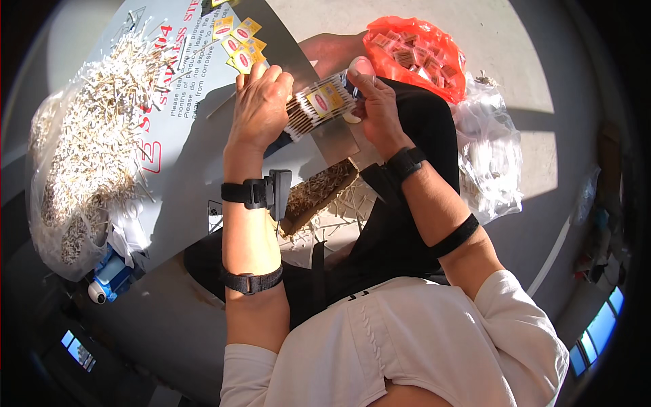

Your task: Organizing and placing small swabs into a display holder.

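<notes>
A clear pack of cotton swabs (317,107) with a yellow and red label card is held over the corner of the metal sheet. My right hand (380,112) grips its right end, thumb on top of the clear film. At the pack's left end is my left hand (259,108), closed with its knuckles up. What those fingers hold is hidden beneath them. Several yellow label cards (243,47) lie on the sheet just beyond my left hand.
A big heap of loose cotton swabs (102,122) in clear plastic covers the left of the metal sheet (196,149). A red bag of small packs (417,61) stands at far right, beside a clear plastic bag (488,149). Below the sheet sits a box of swabs (319,193).
</notes>
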`<state>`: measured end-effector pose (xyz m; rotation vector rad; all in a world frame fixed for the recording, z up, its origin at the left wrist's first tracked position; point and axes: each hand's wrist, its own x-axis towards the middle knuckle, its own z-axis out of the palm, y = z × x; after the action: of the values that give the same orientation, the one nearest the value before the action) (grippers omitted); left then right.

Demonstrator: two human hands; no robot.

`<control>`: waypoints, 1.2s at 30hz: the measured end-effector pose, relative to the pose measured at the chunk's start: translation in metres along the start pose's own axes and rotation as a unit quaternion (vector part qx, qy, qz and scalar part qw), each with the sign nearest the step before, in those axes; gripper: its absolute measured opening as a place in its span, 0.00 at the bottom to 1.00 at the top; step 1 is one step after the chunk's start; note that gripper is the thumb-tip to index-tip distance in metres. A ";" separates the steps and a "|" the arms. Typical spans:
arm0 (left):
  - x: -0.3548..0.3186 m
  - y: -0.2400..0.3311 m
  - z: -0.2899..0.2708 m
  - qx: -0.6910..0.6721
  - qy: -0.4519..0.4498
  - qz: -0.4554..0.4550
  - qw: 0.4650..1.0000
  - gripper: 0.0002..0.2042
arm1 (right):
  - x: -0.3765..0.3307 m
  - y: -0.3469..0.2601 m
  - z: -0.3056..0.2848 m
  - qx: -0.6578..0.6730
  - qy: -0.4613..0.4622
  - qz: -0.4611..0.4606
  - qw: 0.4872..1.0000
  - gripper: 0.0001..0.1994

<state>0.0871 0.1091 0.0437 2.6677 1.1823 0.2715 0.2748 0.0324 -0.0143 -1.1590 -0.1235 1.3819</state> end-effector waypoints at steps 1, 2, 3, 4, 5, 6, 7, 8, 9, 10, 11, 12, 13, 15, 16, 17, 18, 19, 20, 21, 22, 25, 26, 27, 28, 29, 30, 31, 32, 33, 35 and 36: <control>0.000 0.001 0.000 0.000 -0.006 -0.003 1.000 0.01 | 0.004 0.000 -0.004 -0.004 -0.013 0.005 1.000 0.07; 0.000 0.002 0.000 0.000 -0.006 -0.002 1.000 0.01 | 0.007 0.001 -0.005 -0.004 -0.012 0.005 1.000 0.07; 0.000 0.003 0.001 -0.003 -0.003 -0.004 1.000 0.01 | 0.009 0.003 -0.005 -0.050 -0.013 -0.007 0.999 0.07; 0.000 0.003 0.002 -0.006 0.000 -0.006 1.000 0.01 | 0.011 0.005 -0.005 -0.097 -0.014 -0.020 0.995 0.06; 0.000 0.003 0.002 -0.005 -0.001 -0.007 1.000 0.01 | 0.011 0.009 -0.002 -0.096 -0.015 -0.019 0.995 0.06; 0.000 0.002 0.002 0.000 -0.005 -0.009 1.000 0.01 | 0.011 0.014 0.002 -0.070 -0.021 -0.043 0.996 0.06; -0.001 0.002 0.002 0.004 -0.009 -0.011 1.000 0.01 | 0.010 0.017 0.005 -0.044 -0.027 -0.067 0.996 0.06; -0.001 0.001 0.002 0.004 -0.010 -0.011 1.000 0.01 | 0.011 0.018 0.003 -0.043 -0.027 -0.067 0.996 0.06; -0.001 0.001 0.001 0.004 -0.007 -0.005 1.000 0.02 | 0.012 0.019 0.001 -0.045 -0.021 -0.056 0.997 0.06; -0.001 0.000 0.001 0.004 -0.004 0.001 1.000 0.04 | 0.013 0.020 -0.001 -0.047 -0.015 -0.046 0.998 0.06; -0.001 -0.001 -0.001 0.004 -0.004 0.001 1.000 0.04 | 0.015 0.021 -0.002 -0.046 -0.015 -0.045 0.998 0.06; -0.001 -0.001 -0.002 0.006 -0.012 0.006 1.000 0.04 | 0.016 0.021 -0.003 -0.047 -0.016 -0.044 0.998 0.06; -0.001 -0.001 -0.003 0.008 -0.019 0.010 1.000 0.04 | 0.017 0.022 -0.004 -0.049 -0.018 -0.042 0.998 0.06; -0.001 -0.001 -0.004 0.005 -0.023 0.009 1.000 0.04 | 0.015 0.022 -0.003 -0.044 -0.020 -0.042 0.998 0.06; -0.001 -0.001 -0.004 0.001 -0.025 0.008 1.000 0.04 | 0.014 0.021 -0.003 -0.041 -0.022 -0.042 0.998 0.06; 0.000 0.000 -0.004 0.001 -0.026 0.009 1.000 0.04 | 0.013 0.021 -0.002 -0.041 -0.022 -0.042 0.998 0.06; 0.001 0.001 -0.004 -0.001 -0.033 0.005 0.999 0.03 | 0.012 0.020 -0.001 -0.032 -0.027 -0.051 0.998 0.06; 0.003 0.002 -0.003 -0.003 -0.039 0.002 0.999 0.03 | 0.011 0.020 0.000 -0.023 -0.032 -0.060 0.997 0.06; 0.003 0.003 -0.002 -0.002 -0.040 0.002 0.999 0.03 | 0.011 0.020 0.000 -0.023 -0.032 -0.060 0.997 0.06; 0.004 0.004 -0.001 -0.004 -0.027 0.011 1.000 0.02 | 0.010 0.020 0.001 -0.029 -0.031 -0.063 0.997 0.06; 0.004 0.004 0.000 -0.006 -0.013 0.019 1.000 0.01 | 0.010 0.020 0.002 -0.036 -0.030 -0.067 0.997 0.06; 0.000 0.006 0.003 -0.021 -0.027 -0.036 0.999 0.03 | 0.009 0.020 0.005 -0.024 -0.029 -0.080 0.996 0.06; -0.004 0.008 0.008 -0.022 -0.027 -0.035 0.999 0.03 | 0.009 0.021 0.004 -0.024 -0.029 -0.080 0.996 0.06; -0.010 0.011 0.015 -0.053 0.053 -0.055 0.996 0.07 | 0.009 0.020 0.004 -0.024 -0.030 -0.081 0.996 0.06; -0.018 0.013 0.021 -0.083 0.132 -0.074 0.985 0.11 | 0.010 0.020 0.003 -0.025 -0.031 -0.082 0.996 0.06; -0.025 0.016 0.022 -0.094 0.072 -0.097 0.988 0.25 | 0.010 0.020 0.002 -0.024 -0.029 -0.083 0.996 0.06; -0.033 0.023 0.025 -0.094 0.071 -0.097 0.988 0.25 | 0.011 0.020 0.001 -0.026 -0.028 -0.084 0.996 0.06; -0.040 0.033 0.029 -0.060 0.078 -0.092 0.991 0.30 | 0.011 0.021 0.000 -0.029 -0.026 -0.085 0.996 0.06; -0.047 0.039 0.031 -0.026 0.085 -0.089 0.992 0.35 | 0.010 0.020 0.003 -0.029 -0.026 -0.084 0.996 0.06; -0.052 0.040 0.032 -0.030 0.049 -0.099 0.993 0.42 | 0.008 0.019 0.005 -0.032 -0.022 -0.078 0.996 0.06; -0.053 0.038 0.035 -0.019 0.051 -0.095 0.994 0.42 | 0.007 0.019 0.006 -0.035 -0.018 -0.072 0.997 0.06; -0.053 0.036 0.036 -0.007 0.053 -0.091 0.994 0.42 | 0.008 0.020 0.006 -0.029 -0.020 -0.081 0.996 0.05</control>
<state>0.0867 0.0417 0.0147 2.5384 1.4380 0.3923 0.2592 0.0379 -0.0293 -1.1439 -0.2823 1.2659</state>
